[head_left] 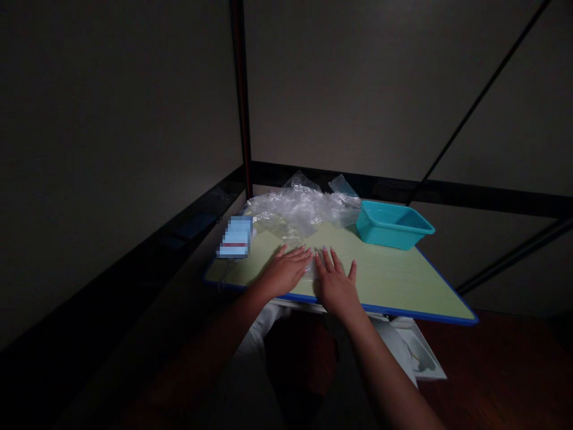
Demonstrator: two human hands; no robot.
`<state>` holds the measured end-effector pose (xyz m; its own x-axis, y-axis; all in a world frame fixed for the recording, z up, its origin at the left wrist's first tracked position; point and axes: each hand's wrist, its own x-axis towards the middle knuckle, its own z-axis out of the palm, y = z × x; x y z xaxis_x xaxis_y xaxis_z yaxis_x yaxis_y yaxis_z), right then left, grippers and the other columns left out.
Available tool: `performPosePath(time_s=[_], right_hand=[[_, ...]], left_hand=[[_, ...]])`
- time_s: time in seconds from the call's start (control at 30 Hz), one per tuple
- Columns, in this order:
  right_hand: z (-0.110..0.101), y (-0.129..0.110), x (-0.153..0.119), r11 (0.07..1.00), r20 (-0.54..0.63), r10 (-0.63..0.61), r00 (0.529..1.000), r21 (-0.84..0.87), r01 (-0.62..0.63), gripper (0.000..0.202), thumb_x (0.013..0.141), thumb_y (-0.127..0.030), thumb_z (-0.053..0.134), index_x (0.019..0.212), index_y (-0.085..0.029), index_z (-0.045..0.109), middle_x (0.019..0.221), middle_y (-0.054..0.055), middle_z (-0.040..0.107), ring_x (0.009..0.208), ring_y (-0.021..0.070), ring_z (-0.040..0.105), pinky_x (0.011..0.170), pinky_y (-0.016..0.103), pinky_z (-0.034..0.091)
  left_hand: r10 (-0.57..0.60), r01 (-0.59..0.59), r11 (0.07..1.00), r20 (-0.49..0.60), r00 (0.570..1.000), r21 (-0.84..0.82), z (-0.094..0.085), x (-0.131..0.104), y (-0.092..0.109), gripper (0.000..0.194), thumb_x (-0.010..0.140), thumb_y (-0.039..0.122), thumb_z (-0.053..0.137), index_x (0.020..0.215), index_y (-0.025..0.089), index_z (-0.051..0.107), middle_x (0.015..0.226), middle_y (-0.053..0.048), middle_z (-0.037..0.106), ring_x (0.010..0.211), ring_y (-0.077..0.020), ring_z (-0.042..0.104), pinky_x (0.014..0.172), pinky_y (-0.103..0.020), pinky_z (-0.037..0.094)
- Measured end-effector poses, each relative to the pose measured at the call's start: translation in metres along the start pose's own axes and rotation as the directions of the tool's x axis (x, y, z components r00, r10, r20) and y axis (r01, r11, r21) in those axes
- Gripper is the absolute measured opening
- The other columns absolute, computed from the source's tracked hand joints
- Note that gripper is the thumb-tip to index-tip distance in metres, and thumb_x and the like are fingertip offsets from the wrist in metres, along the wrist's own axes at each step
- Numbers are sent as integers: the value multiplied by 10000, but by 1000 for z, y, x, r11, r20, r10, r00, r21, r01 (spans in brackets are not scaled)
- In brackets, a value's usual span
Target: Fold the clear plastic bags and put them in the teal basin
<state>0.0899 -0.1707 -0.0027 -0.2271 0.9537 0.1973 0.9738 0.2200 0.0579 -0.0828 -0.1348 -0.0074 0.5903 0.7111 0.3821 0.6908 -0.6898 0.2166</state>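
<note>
Both hands lie flat near the front edge of a pale yellow-green table [394, 280] with a blue rim. Under the fingers of my left hand [286, 272] and my right hand [335, 283] is a clear plastic bag [310, 272], mostly covered by them. My left fingers point to the right, and the right fingers are spread and point away from me. Beyond the hands, a loose heap of clear plastic bags [304, 206] spreads over the back of the table.
A turquoise plastic basket [387, 236] stands at the back right of the table. At the left edge lies a phone [236, 237] with its screen lit and blurred. Walls rise behind and to the left. Below the right side is a white tray-like thing [432, 364].
</note>
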Motion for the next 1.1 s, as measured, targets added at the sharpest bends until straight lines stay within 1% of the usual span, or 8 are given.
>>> performPosePath(time_s=[0.17,0.27,0.33,0.47,0.57,0.73,0.9,1.1], right_hand=[[1,0,0,1000,0,-5,1000,27,5,649,819,-121,331,1454,-213,235,1534,47,112,1410,234,32,1030,658,-29],[2,4,0,997,42,-10,999,78,6,675,804,-119,350,1459,-203,212,1534,66,107,1410,246,25,1026,668,3],[1,10,-1,990,68,-51,996,139,41,691,801,-124,359,1464,-201,183,1536,75,89,1409,253,14,1021,676,25],[-2,22,-6,940,42,-184,982,300,163,600,895,-201,287,1471,-241,125,1538,47,76,1411,209,22,1054,631,21],[-5,23,-9,908,18,-222,975,367,200,534,952,-319,226,1470,-265,105,1532,40,118,1406,181,93,1074,598,3],[-7,14,-11,925,46,-259,965,299,235,565,953,-419,240,1468,-209,140,1518,61,163,1401,198,129,1078,581,-63],[-5,12,-13,952,86,-240,967,217,217,616,944,-478,214,1459,-140,186,1511,86,167,1404,208,112,1098,555,-34],[-3,14,-18,973,103,-195,975,147,179,668,938,-516,178,1443,-82,231,1502,125,184,1405,220,99,1107,539,-17]], left_hand=[[21,-23,999,62,998,29,4,1,-3,461,925,234,345,1385,253,356,1429,-58,401,1332,-162,343,1119,-471,88],[18,-21,999,100,995,27,4,1,-3,444,924,238,344,1365,255,389,1425,-58,407,1322,-155,361,1119,-459,98],[11,-14,1000,119,993,26,4,1,-4,437,923,237,342,1356,255,402,1425,-56,406,1321,-152,361,1119,-452,107],[8,-11,1000,126,992,24,4,2,-4,428,925,229,333,1343,247,424,1422,-53,413,1328,-153,351,1116,-439,132],[5,-9,1000,120,993,29,5,1,-4,416,926,236,334,1326,237,448,1411,-62,431,1329,-160,349,1109,-437,164],[-4,-5,998,144,990,60,3,1,-2,418,929,242,331,1331,226,444,1422,-50,417,1342,-151,322,1109,-415,177],[-7,-8,996,177,984,84,0,2,-1,447,940,258,296,1381,243,368,1454,-32,363,1353,-143,299,1109,-417,181],[-26,8,995,182,983,101,1,2,-3,438,946,263,280,1372,259,384,1451,-20,369,1358,-135,287,1114,-413,166]])
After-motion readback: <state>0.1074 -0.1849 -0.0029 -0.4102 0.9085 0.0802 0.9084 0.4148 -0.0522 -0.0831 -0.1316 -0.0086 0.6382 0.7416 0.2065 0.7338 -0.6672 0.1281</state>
